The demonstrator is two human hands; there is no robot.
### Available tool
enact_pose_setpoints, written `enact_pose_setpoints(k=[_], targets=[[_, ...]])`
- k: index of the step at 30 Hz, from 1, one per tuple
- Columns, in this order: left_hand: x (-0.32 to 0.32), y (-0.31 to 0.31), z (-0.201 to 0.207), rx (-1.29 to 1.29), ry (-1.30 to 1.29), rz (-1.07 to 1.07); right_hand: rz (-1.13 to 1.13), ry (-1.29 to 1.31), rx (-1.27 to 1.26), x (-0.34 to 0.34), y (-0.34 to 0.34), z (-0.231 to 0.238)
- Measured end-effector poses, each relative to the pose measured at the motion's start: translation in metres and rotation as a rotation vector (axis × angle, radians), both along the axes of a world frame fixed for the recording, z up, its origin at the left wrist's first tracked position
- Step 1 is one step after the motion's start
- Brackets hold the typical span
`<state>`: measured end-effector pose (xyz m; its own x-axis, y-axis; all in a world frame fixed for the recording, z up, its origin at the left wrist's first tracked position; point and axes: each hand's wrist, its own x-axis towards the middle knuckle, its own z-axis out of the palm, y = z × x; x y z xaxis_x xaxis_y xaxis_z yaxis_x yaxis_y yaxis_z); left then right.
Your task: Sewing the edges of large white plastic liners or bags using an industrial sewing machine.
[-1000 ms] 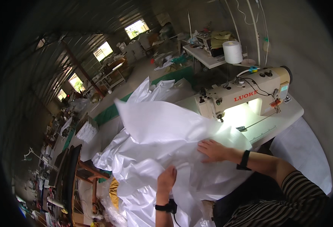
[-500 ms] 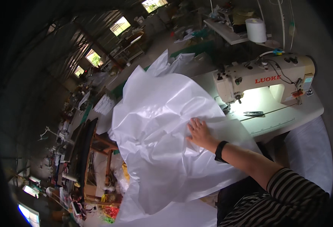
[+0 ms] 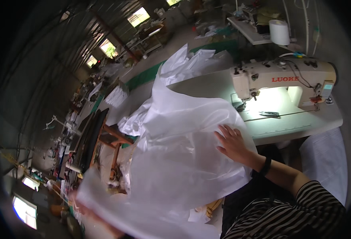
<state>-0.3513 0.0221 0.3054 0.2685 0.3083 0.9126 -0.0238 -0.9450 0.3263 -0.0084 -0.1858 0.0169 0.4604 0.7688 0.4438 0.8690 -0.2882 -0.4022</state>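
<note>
Near the front edge of the desk (image 3: 287, 129), the right hand (image 3: 233, 143) lies flat and spread on a large sheet of thin white fabric (image 3: 183, 159), fingers apart, pressing rather than gripping. The fabric billows up between the person and the sewing machine (image 3: 283, 79), which stands at the far right of the desk with its lamp lit. At lower left, blurred, the left hand (image 3: 89, 213) appears to be at the near corner of the sheet; whether it grips that corner cannot be told.

Assessment: the step appears to be spreading or turning the sheet. To do it well, the flat hand should hold its place as an anchor while the other draws the cloth taut, so that no folds are trapped. The loose far end trails toward the machine's needle area and should be kept away from it. A white thread cone (image 3: 279, 32) stands beyond, well apart.
</note>
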Motion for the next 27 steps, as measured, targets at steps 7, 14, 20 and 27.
enact_pose_setpoints(k=[7,14,20,27], targets=[[0.211,-0.036,-0.063,-0.582,0.442,-0.983,0.131,0.438,-0.178,-0.011,-0.121,0.007],[0.208,-0.064,-0.062,-0.565,0.542,-0.964,0.841,1.467,0.549,-0.020,-0.061,0.076],[0.155,-0.044,-0.032,-0.226,0.452,-0.598,0.543,0.728,0.269,-0.087,-0.065,0.093],[0.125,-0.051,-0.038,-0.158,0.325,-0.603,0.606,0.132,0.565,-0.094,-0.109,0.097]])
